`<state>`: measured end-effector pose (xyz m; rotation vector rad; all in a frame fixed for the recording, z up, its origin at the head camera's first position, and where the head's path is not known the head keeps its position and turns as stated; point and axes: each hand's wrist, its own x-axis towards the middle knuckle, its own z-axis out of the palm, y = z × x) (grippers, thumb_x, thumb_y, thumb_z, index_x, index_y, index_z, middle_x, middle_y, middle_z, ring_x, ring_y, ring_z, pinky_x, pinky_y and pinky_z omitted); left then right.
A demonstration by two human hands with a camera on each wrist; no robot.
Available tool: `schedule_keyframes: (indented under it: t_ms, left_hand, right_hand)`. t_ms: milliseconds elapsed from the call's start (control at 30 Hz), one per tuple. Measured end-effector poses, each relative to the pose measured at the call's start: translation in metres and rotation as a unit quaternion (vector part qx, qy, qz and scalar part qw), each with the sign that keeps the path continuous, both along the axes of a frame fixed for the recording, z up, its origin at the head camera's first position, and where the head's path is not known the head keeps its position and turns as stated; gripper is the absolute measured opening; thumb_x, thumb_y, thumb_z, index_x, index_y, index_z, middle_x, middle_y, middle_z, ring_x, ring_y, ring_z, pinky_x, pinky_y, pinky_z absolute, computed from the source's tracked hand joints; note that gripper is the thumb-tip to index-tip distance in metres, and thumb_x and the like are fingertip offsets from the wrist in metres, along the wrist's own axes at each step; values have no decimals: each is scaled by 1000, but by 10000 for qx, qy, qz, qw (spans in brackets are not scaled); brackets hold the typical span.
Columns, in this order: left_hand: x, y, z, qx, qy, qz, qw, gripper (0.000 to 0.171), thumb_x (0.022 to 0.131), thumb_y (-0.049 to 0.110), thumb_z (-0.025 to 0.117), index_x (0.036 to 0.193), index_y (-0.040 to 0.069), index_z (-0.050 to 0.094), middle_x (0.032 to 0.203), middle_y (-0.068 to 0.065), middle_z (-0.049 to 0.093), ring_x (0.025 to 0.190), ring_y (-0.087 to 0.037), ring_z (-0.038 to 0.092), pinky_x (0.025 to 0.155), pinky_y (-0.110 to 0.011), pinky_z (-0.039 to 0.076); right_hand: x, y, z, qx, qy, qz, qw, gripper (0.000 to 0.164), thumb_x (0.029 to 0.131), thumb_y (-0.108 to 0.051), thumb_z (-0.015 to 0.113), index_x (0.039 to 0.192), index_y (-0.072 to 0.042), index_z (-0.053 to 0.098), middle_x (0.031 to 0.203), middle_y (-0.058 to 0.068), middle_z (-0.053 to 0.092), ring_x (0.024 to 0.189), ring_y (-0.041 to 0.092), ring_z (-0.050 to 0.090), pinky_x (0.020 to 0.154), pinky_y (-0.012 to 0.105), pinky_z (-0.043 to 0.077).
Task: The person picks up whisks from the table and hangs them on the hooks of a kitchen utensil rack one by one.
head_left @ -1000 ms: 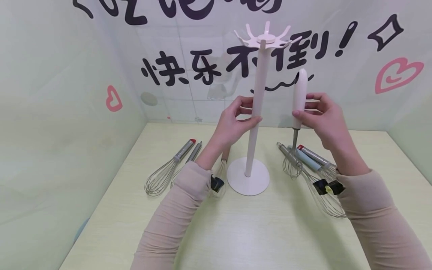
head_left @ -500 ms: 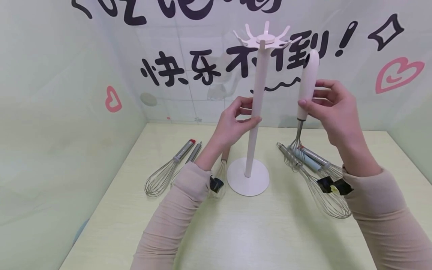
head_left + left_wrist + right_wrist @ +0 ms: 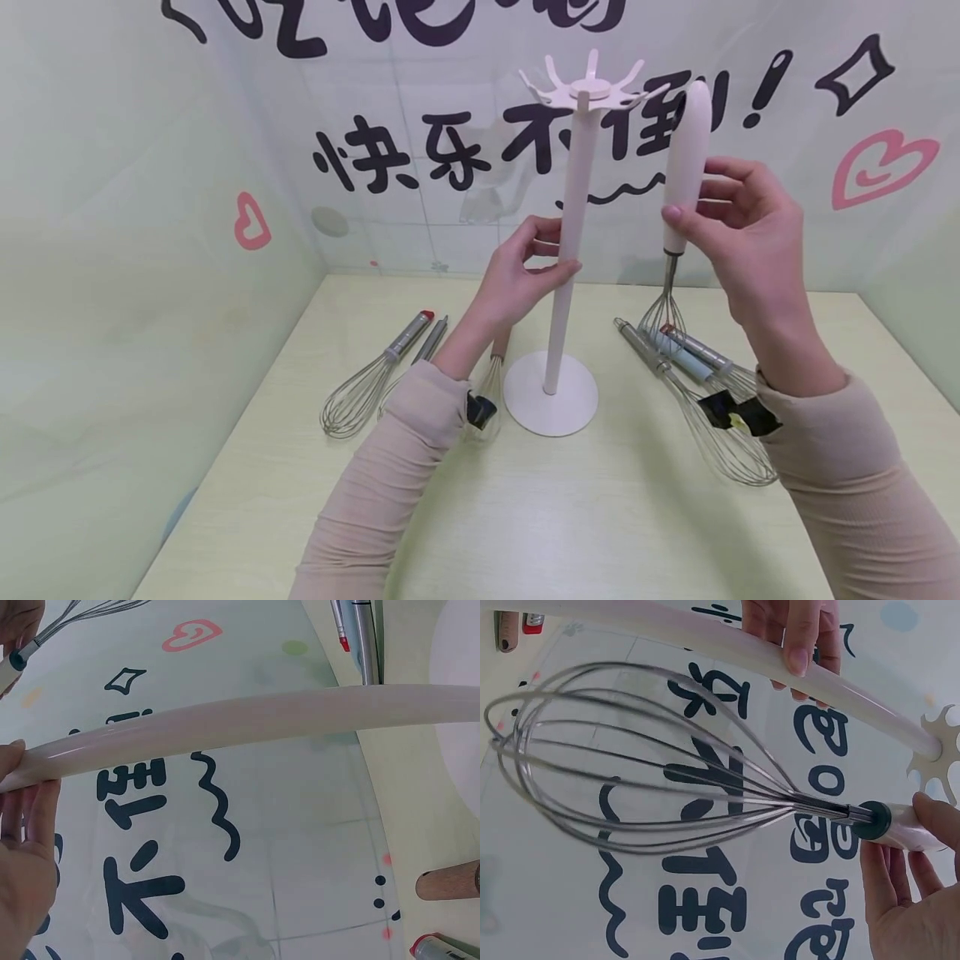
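In the head view a white stand (image 3: 577, 183) rises from a round base, with a ring of hooks at its top. My left hand (image 3: 517, 271) grips its pole about midway up. To the right, my right hand (image 3: 753, 233) pinches a white-handled whisk (image 3: 686, 175) between thumb and fingers. That whisk is upright, handle up, its wire head hanging down; the handle's top is level with the hooks and apart from them. The right wrist view shows its wire loops (image 3: 660, 765) in full, with the right fingers (image 3: 889, 881) around the handle by its dark collar.
Several whisks lie on the table (image 3: 525, 517). Right of the stand are a metal-handled whisk (image 3: 660, 367), a blue-handled one (image 3: 686, 358) and a red-tipped one (image 3: 701, 346). On the left lies another red-tipped whisk (image 3: 375, 375). A brown-handled whisk (image 3: 501, 346) is partly behind the left wrist.
My right hand has lifted the white-handled whisk upward and slightly to the right, so its wires have risen over the lying whisks. My left hand has stayed on the pole.
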<state>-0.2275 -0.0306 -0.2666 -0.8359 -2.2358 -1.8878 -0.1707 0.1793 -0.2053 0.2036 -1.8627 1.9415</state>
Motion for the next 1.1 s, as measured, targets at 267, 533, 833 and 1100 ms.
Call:
schedule_keyframes:
  t_ms: [267,533,833,1100]
  left_hand:
    - [0,0,0,-2,-19,11,10000,39,86,0,66,123,-1,51,117,-19,60,104,-30,63,85,-27,59]
    - [2,0,0,-7,-59,0,10000,40,86,0,66,123,-1,51,118,-19,59,104,-29,63,85,-27,59]
    - [-1,-1,-1,12,41,-27,10000,39,86,0,65,122,-2,51,117,-19,59,103,-30,63,86,-27,59]
    - [-1,0,-2,-16,61,-42,10000,38,87,0,65,122,-1,51,118,-19,59,104,-30,63,86,-26,58]
  right_hand:
    - [1,-4,7,12,286,-108,9995,43,75,-2,78,115,-10,65,103,0,67,91,14,65,73,13,56]
    - [-1,-7,12,226,411,-255,9986,42,75,-2,78,114,-11,66,103,-1,67,92,15,64,72,13,55]
    - [-2,-9,15,436,516,-289,9973,40,75,-3,78,113,-11,67,100,-2,67,91,13,65,71,12,55]
    - [-1,-13,15,660,621,-256,9956,38,76,-2,76,111,-11,68,98,-4,67,87,11,66,69,12,56]
